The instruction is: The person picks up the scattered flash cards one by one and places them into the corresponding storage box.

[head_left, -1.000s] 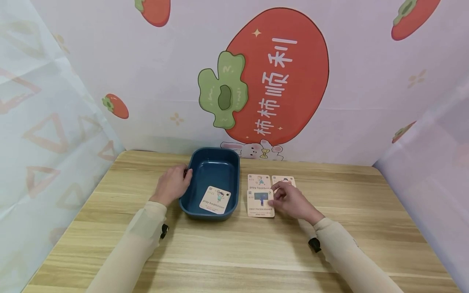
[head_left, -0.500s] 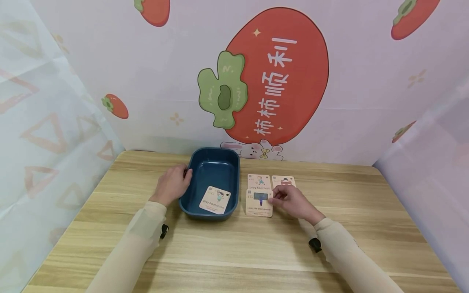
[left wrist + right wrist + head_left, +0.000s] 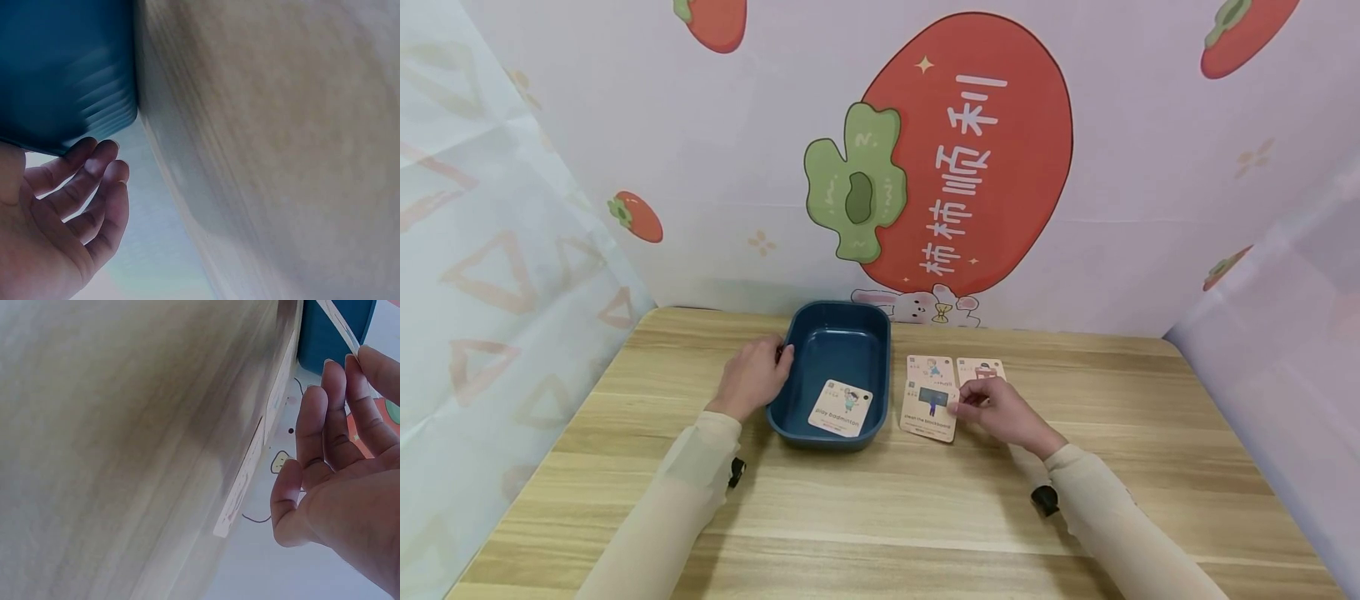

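My right hand [image 3: 1002,412] pinches the right edge of a "clean the blackboard" card [image 3: 927,411] between thumb and fingertips. In the right wrist view this card [image 3: 340,324] is raised off the table, and the other fingers are held apart from it. The card covers the lower part of a "play football" card [image 3: 928,367]. Beside that lies another picture card [image 3: 982,367], partly behind my right hand. On the left, my left hand [image 3: 751,377] grips the wall of a dark blue tray [image 3: 831,354], its fingertips [image 3: 107,150] against the outside.
Inside the tray, near its front end, lies a "play badminton" card [image 3: 841,408]. The wooden table [image 3: 865,533] meets a fabric backdrop [image 3: 715,167] printed with persimmons behind and at both sides.
The "clean the blackboard" card has risen and shifted slightly left in my right hand, now tilted. It has come over the "play football" wording. My left hand and the tray stay put.
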Motion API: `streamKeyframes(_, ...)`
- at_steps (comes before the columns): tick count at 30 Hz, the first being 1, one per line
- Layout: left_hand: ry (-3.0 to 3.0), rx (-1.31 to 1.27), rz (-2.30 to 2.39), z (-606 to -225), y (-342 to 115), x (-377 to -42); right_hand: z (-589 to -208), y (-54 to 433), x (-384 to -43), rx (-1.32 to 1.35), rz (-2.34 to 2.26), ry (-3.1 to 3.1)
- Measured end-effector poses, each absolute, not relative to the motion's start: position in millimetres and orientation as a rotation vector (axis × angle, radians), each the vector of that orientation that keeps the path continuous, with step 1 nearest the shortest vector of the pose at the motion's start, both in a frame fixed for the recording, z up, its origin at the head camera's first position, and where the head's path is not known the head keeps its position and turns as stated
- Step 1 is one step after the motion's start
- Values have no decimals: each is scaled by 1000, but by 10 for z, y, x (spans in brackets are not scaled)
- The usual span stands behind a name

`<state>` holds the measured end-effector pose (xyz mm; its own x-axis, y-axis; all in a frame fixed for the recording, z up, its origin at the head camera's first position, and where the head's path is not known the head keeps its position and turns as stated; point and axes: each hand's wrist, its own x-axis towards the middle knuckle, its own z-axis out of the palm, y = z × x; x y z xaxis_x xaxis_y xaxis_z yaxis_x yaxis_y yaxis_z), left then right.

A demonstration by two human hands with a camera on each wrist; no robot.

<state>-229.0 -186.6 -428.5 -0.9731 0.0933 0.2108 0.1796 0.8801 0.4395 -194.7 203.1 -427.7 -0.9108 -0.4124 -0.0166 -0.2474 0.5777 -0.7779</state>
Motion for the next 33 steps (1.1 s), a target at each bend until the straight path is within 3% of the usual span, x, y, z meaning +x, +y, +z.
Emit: streamKeyframes(33, -2881, -197, -703, -4281, -1865, -2292, -4034, 2034, -2012, -426, -1451, 2686)
